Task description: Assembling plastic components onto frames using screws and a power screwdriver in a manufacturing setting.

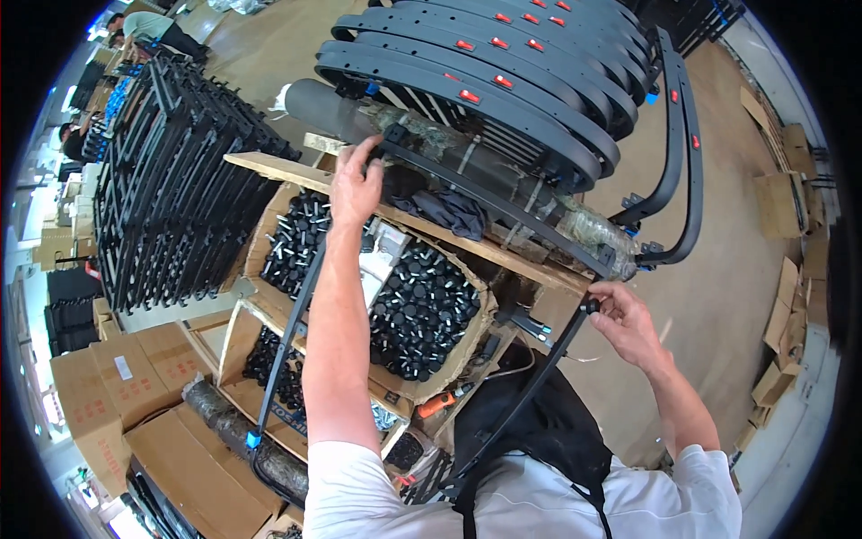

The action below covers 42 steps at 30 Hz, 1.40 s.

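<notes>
A black metal tube frame [503, 207] lies across in front of me, its crossbar over a wrapped support and its side tubes running back toward my body. My left hand [356, 184] is closed at the far left corner of this frame, thumb and fingers around the bar end. At the right corner, my right hand [628, 325] pinches a small round black knob [590, 306] against the side tube. Below my left forearm a cardboard box [489, 314] holds many black knobs with metal studs [422, 310]. A dark cloth [444, 212] lies under the crossbar.
Stacked dark curved frames with red clips [467, 67] stand beyond the support. An orange-handled tool [442, 401] lies near the boxes. Brown cartons [135, 386] and a tall stack of black frames [180, 189] are at left. Other people [148, 31] work far left.
</notes>
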Tool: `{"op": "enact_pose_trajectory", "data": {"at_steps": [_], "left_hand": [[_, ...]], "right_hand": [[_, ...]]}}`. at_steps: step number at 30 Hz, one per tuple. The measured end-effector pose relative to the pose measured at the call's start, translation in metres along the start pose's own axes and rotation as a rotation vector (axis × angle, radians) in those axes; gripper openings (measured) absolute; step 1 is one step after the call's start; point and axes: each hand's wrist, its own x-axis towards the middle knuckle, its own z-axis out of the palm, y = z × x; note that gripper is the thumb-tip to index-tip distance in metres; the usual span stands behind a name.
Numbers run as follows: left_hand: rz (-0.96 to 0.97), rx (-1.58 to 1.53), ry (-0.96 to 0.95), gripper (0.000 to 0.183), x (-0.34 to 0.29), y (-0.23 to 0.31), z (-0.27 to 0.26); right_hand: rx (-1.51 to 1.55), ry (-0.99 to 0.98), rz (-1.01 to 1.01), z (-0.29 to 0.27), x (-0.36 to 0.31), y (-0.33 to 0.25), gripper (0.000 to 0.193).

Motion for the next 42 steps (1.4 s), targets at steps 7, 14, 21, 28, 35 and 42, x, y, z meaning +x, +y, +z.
{"op": "enact_pose_trajectory", "data": {"at_steps": [7, 14, 21, 28, 35, 42], "left_hand": [[0.002, -0.222, 0.134, 0.034, 0.007, -0.031, -0.001], [-0.049, -0.284, -0.007, 0.032, 0.0, -0.026, -0.005], [-0.06, -0.171, 0.005, 0.031, 0.006, -0.018, -0.007], [-0.125, -0.3, 0.026, 0.03, 0.003, -0.023, -0.005], [0.017, -0.17, 0.056, 0.029, 0.005, -0.029, -0.008], [-0.133, -0.126, 0.035, 0.028, 0.004, -0.021, -0.007]], "right_hand": [[-0.291, 0.197, -0.124, -0.019, 0.001, 0.012, 0.032], [-0.419, 0.207, -0.217, -0.017, 0.006, 0.014, 0.029], [-0.641, 0.138, -0.351, -0.011, 0.014, 0.011, 0.033], [-0.772, 0.121, -0.311, -0.007, 0.015, 0.003, 0.028], [-0.933, 0.184, -0.227, 0.003, 0.029, -0.007, 0.028], [-1.025, 0.15, -0.028, 0.004, 0.037, -0.005, 0.041]]}}
